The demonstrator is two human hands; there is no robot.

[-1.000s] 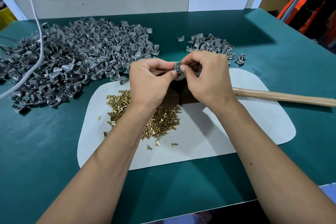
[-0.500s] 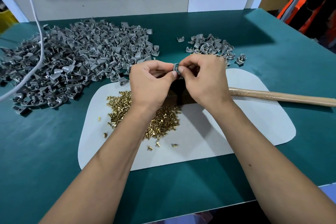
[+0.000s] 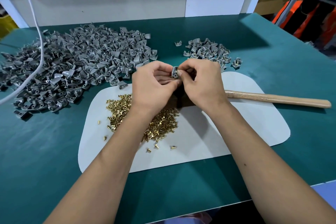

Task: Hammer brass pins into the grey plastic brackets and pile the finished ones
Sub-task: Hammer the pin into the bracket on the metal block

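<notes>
Pinched between left hand and right hand fingertips, above the brass pins: one grey bracket, likely light, stiff, best gripped by its edges.

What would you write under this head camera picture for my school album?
Two hands, left hand and right hand, pinch one grey bracket above brass pins, hammer resting nearby.
</notes>
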